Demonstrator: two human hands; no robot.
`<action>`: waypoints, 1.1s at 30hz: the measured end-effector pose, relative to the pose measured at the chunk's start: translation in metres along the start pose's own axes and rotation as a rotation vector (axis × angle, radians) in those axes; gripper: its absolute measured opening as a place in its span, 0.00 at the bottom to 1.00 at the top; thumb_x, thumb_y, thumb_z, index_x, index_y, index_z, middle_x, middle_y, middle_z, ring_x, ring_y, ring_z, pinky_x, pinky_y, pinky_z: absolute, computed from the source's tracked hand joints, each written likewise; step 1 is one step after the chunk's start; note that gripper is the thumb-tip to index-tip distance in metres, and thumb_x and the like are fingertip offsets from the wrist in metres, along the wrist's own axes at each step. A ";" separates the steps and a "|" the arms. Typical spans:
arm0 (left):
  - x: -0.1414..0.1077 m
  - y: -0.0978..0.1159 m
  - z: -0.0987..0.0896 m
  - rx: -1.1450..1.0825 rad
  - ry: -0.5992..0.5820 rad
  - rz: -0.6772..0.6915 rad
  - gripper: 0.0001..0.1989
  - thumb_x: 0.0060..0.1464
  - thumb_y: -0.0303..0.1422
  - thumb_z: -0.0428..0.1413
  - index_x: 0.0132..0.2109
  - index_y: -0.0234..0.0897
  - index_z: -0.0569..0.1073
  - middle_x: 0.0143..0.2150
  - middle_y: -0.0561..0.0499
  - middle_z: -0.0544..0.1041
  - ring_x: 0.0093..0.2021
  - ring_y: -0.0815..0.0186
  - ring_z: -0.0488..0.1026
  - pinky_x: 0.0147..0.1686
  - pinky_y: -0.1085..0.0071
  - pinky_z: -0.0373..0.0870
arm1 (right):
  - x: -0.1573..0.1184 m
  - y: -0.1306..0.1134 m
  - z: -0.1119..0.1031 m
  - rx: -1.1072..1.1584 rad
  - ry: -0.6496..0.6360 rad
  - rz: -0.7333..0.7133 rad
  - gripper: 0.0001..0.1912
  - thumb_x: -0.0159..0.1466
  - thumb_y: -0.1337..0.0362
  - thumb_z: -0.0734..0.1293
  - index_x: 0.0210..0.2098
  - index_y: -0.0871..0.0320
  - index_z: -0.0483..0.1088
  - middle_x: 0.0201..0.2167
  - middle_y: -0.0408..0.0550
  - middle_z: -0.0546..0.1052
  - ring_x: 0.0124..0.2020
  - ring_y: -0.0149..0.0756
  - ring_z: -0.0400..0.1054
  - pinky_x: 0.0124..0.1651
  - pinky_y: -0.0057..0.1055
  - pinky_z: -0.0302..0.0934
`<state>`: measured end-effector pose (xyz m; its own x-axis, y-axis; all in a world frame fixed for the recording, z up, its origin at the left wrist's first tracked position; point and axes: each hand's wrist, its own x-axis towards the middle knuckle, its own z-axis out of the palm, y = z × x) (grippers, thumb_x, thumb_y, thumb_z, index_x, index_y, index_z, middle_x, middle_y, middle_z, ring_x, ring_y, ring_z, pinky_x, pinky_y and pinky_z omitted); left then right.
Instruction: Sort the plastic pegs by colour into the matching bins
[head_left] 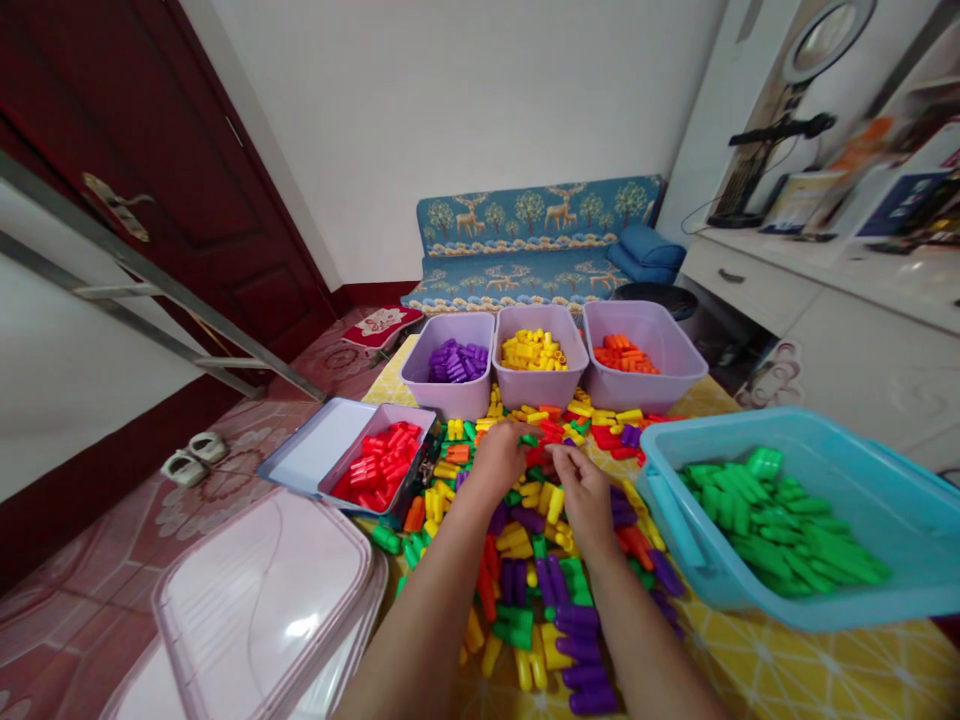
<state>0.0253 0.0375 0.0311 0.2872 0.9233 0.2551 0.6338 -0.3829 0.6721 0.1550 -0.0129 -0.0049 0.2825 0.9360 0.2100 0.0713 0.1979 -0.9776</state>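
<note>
A loose pile of plastic building pieces (517,540) in purple, yellow, green, orange and red covers the middle of the table. My left hand (502,455) reaches over the far part of the pile, its fingers curled and mostly hidden behind the hand. Close by on the right, my right hand (583,488) has its thumb and fingers drawn together. A red piece (535,457) shows between the two hands, at the right fingertips. By the left fingers lies a green piece (529,440). What the left fingers enclose is hidden.
Lilac bins hold purple (457,362), yellow (534,350) and orange pieces (622,355) at the back. Green pieces fill part of a blue basket (720,585) on the right. Left are a box of red pieces (379,465) and stacked lids (262,600). A patterned sofa (525,270) stands beyond.
</note>
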 end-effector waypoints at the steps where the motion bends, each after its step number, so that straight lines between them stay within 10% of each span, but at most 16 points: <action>1: -0.005 0.000 -0.002 -0.097 0.068 -0.004 0.17 0.47 0.20 0.53 0.41 0.40 0.79 0.40 0.46 0.79 0.45 0.58 0.74 0.49 0.62 0.68 | 0.000 0.000 0.000 0.013 -0.003 0.007 0.19 0.61 0.49 0.64 0.37 0.58 0.74 0.35 0.50 0.79 0.36 0.41 0.71 0.40 0.36 0.65; 7: -0.042 -0.002 -0.006 -0.576 0.205 -0.129 0.18 0.52 0.32 0.56 0.51 0.38 0.69 0.41 0.48 0.76 0.37 0.66 0.74 0.40 0.70 0.70 | -0.005 -0.003 0.003 0.069 -0.153 -0.056 0.18 0.60 0.53 0.66 0.46 0.54 0.73 0.43 0.50 0.77 0.43 0.42 0.71 0.45 0.37 0.65; 18: -0.042 -0.008 0.005 -0.519 0.266 -0.167 0.18 0.60 0.41 0.47 0.34 0.34 0.75 0.33 0.50 0.76 0.38 0.65 0.72 0.42 0.71 0.65 | 0.001 -0.012 0.001 -0.249 -0.098 -0.287 0.10 0.58 0.57 0.69 0.35 0.55 0.76 0.35 0.49 0.76 0.38 0.40 0.70 0.42 0.37 0.64; 25: -0.043 -0.009 0.005 -0.559 0.310 -0.265 0.22 0.59 0.46 0.47 0.37 0.34 0.77 0.35 0.49 0.78 0.39 0.64 0.73 0.42 0.70 0.67 | 0.005 -0.053 -0.012 0.380 0.304 -0.020 0.15 0.56 0.57 0.71 0.39 0.58 0.71 0.31 0.46 0.77 0.32 0.35 0.73 0.41 0.36 0.68; 33: -0.048 -0.003 -0.001 -0.664 0.297 -0.330 0.27 0.61 0.50 0.39 0.39 0.36 0.76 0.43 0.47 0.78 0.47 0.62 0.72 0.40 0.70 0.70 | 0.006 -0.081 -0.035 0.767 0.481 -0.087 0.14 0.64 0.53 0.60 0.36 0.55 0.69 0.50 0.51 0.74 0.53 0.36 0.69 0.56 0.39 0.62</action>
<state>0.0092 -0.0059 0.0173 -0.1035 0.9912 0.0824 0.0658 -0.0758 0.9949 0.1844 -0.0337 0.0760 0.6867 0.7204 0.0973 -0.4968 0.5627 -0.6607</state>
